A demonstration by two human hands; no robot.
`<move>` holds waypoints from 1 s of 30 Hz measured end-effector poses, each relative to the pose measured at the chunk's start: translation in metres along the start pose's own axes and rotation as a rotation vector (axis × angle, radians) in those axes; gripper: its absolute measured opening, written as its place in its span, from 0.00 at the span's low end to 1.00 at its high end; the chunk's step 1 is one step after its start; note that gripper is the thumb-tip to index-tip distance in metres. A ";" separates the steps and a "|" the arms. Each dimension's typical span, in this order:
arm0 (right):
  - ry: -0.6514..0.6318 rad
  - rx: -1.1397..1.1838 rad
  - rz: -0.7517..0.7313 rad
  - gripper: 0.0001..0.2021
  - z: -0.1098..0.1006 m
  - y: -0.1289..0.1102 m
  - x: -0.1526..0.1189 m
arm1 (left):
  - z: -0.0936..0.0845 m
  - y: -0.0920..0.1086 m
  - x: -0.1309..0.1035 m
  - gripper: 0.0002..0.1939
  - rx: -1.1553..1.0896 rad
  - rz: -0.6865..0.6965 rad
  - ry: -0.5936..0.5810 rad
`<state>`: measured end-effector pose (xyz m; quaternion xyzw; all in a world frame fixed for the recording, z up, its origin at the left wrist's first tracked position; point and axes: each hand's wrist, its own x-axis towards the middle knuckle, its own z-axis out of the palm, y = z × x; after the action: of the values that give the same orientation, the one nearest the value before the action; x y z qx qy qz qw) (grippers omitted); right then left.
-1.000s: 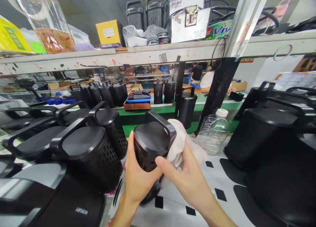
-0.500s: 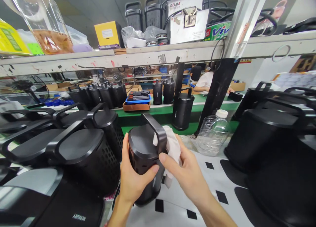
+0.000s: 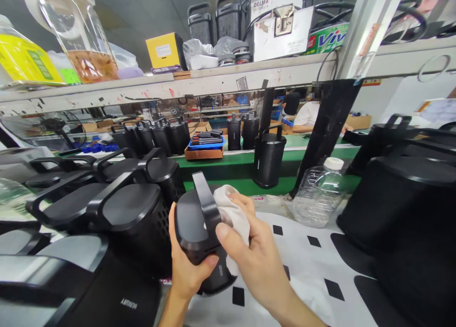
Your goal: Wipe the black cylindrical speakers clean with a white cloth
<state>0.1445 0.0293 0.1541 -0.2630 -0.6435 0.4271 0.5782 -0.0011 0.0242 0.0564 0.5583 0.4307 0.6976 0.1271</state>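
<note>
Two hands hold a black handled unit (image 3: 190, 218) above a patterned white surface (image 3: 302, 275).
The left hand (image 3: 188, 270) is cupped around its body; the right hand (image 3: 254, 244) pinches a white cloth (image 3: 235, 218) against the handle (image 3: 206, 201). Compared with a second ago, the unit sits farther left, nearer the similar black units (image 3: 124, 208), and the thumbs, then nearly touching, are apart.

White mat (image 3: 306, 265), far edge: one clear bottle (image 3: 318, 201). Shelf (image 3: 210, 82), front edge: one yellow box (image 3: 161, 52); behind, two black handled units (image 3: 228, 21). Hands (image 3: 258, 256): two. Cloth (image 3: 238, 222): one. Held unit (image 3: 190, 215): one.
</note>
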 end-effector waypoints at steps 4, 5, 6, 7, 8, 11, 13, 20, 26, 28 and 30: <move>-0.001 0.004 -0.027 0.04 0.004 0.003 -0.002 | -0.002 -0.003 -0.003 0.56 -0.001 0.013 0.015; 0.007 0.006 -0.025 0.04 0.004 0.003 -0.002 | -0.002 -0.002 -0.003 0.56 -0.004 0.011 0.007; 0.016 0.008 -0.020 0.04 0.004 0.003 -0.003 | -0.001 -0.002 -0.003 0.56 -0.009 0.011 0.003; 0.021 0.011 -0.016 0.04 0.004 0.003 -0.003 | -0.001 -0.002 -0.003 0.56 -0.016 0.013 0.004; 0.022 0.013 -0.013 0.04 0.004 0.003 -0.003 | 0.000 -0.002 -0.004 0.57 -0.027 0.011 0.012; 0.021 0.029 -0.014 0.04 0.004 0.003 -0.003 | 0.001 -0.003 -0.004 0.58 -0.064 -0.008 0.045; 0.028 0.039 -0.002 0.04 0.005 0.003 -0.002 | 0.002 -0.004 -0.004 0.59 -0.069 -0.015 0.047; 0.033 0.022 0.024 0.04 0.005 0.003 -0.003 | 0.007 0.005 -0.004 0.59 -0.032 -0.052 0.085; 0.027 0.021 0.032 0.06 0.004 0.002 -0.003 | 0.008 0.008 -0.004 0.59 -0.049 -0.073 0.090; 0.017 -0.015 0.043 0.07 0.003 0.004 -0.006 | 0.008 0.007 -0.003 0.57 -0.038 -0.050 0.067; 0.003 -0.093 0.045 0.13 0.001 0.008 -0.013 | 0.010 0.008 -0.004 0.55 -0.019 -0.047 0.055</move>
<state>0.1448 0.0221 0.1400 -0.3045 -0.6559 0.4091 0.5566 0.0116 0.0219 0.0599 0.5275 0.4405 0.7134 0.1370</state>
